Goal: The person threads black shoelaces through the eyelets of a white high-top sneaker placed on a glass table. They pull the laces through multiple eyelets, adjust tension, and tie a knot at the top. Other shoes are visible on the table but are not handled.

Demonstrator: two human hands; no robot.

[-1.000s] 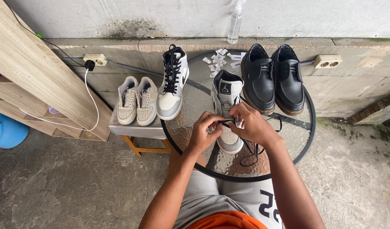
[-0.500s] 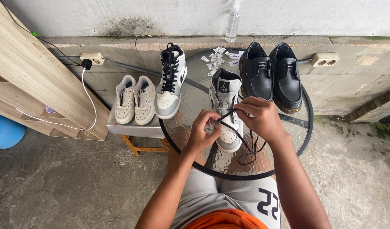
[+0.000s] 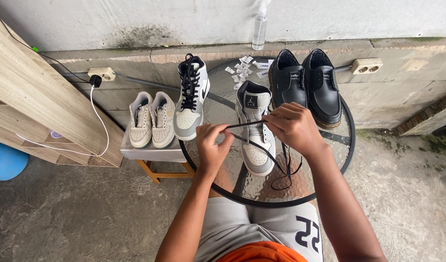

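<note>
Two hands are shown at a round glass bench (image 3: 346,145), where a grey-and-white high-top sneaker (image 3: 256,145) stands at centre. A black lace (image 3: 242,125) is pinched taut between the left hand (image 3: 210,148) and the right hand (image 3: 293,127), both grips closed on it. Even tension should be kept and the lace laid flat, untwisted.

A black lace (image 3: 254,125) is seen against a grey-and-white sneaker (image 3: 254,131). Its mate (image 3: 190,99) is grey, white and black-laced. Beige low sneakers (image 3: 151,120), glossy black shoes (image 3: 308,85), grey shorts (image 3: 247,225) and a blue bin (image 3: 7,162) are shown.
</note>
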